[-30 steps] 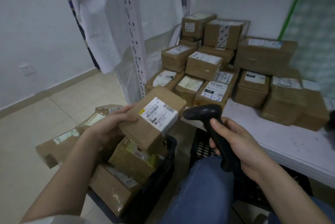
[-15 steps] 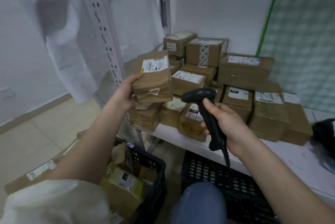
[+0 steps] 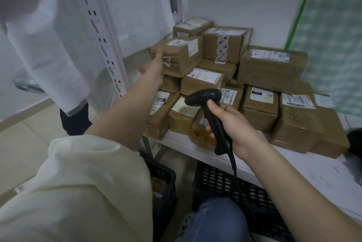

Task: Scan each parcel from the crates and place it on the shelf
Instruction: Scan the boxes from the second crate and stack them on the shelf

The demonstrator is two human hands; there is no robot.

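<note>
A brown cardboard parcel (image 3: 181,55) with a white label sits on top of the stack of parcels at the left end of the white shelf (image 3: 305,165). My left hand (image 3: 153,67) reaches out and holds its left side, thumb up against the near face. My right hand (image 3: 229,122) grips the handle of a black barcode scanner (image 3: 209,110), whose head points left over the front parcels. A black crate (image 3: 162,183) with parcels inside is below my left arm, mostly hidden by my sleeve.
Many taped brown parcels (image 3: 272,65) are piled on the shelf against the white wall. A perforated shelf upright (image 3: 98,26) stands left of the stack. A second black crate (image 3: 241,194) sits under the shelf. A person in white (image 3: 49,36) stands at the left.
My left hand has carried the parcel up from the crate and forward onto the top of the stack. My right hand with the scanner has stayed about where it was.
</note>
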